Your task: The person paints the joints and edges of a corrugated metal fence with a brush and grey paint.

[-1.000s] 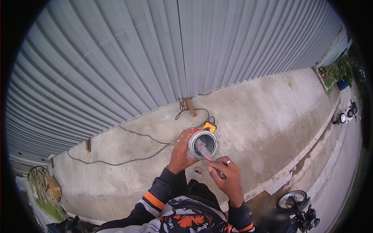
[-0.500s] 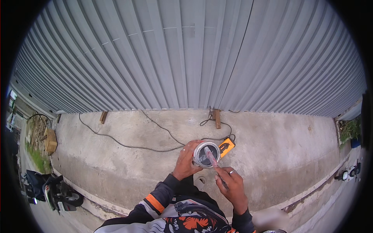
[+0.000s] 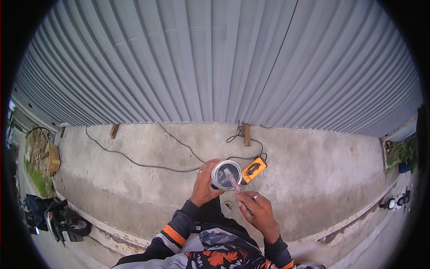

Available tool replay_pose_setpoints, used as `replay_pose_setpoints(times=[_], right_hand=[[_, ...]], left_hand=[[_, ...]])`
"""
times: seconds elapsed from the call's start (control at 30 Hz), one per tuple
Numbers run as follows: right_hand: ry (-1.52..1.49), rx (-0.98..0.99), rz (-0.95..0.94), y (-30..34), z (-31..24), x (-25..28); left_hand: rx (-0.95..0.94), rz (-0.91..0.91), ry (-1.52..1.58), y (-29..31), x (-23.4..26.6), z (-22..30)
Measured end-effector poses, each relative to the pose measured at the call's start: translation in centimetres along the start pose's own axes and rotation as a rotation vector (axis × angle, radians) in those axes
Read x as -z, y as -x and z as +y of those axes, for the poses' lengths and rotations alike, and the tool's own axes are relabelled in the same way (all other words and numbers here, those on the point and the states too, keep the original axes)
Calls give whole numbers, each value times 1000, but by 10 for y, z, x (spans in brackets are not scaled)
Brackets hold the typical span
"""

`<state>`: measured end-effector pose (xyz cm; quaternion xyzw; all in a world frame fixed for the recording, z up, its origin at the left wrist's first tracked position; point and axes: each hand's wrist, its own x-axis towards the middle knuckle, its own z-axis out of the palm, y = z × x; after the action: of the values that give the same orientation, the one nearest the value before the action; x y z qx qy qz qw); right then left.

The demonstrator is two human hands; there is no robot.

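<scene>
My left hand (image 3: 204, 183) is wrapped round the side of an open paint can (image 3: 213, 175), held up in front of my body. Dark grey paint shows inside its pale, smeared rim. A paintbrush (image 3: 234, 181) slants into the can from the right, its pinkish, paint-smeared handle crossing the rim. The handle's lower end lies in the closed fingers of my right hand (image 3: 260, 210), which wears a ring. The brush tip looks pale against the dark paint; whether it touches the paint I cannot tell.
A tall grey corrugated metal wall (image 3: 215, 58) rises from the concrete floor (image 3: 134, 188). Just beyond the can lies a yellow box-shaped device (image 3: 254, 170) with a black handle and a trailing cable (image 3: 134, 162). Wooden blocks (image 3: 247, 134) sit by the wall. A motorbike (image 3: 71, 224) stands left.
The can and both hands sit slightly further left and higher in view, as the whole scene has shifted left. The brush has moved a little within the can.
</scene>
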<state>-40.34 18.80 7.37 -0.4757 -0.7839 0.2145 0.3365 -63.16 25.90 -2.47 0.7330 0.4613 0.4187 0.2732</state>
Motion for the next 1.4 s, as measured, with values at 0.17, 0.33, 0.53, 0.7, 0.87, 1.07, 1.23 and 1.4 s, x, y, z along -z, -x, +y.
replay_pose_setpoints(times=[0.17,0.33,0.53,0.7,0.87,1.07,1.23,1.4], right_hand=[[-26,37,63,1,17,-17],[-16,-28,21,-22,24,-27],[-181,-236,36,-45,60,-72],[-205,-316,132,-76,117,-146],[-4,-345,257,-110,241,-250],[115,-436,265,-164,427,-384],[42,-536,338,-187,534,-461],[3,-491,454,-208,594,-494]], left_hand=[[77,0,76,-6,-5,-8],[140,-22,69,-15,-13,-44],[218,-64,137,-45,-27,-94],[363,-51,262,-67,-45,-181],[459,-16,200,-93,-75,-295],[603,92,231,-89,-102,-409],[704,168,174,-56,-109,-478],[812,286,159,-67,-98,-485]])
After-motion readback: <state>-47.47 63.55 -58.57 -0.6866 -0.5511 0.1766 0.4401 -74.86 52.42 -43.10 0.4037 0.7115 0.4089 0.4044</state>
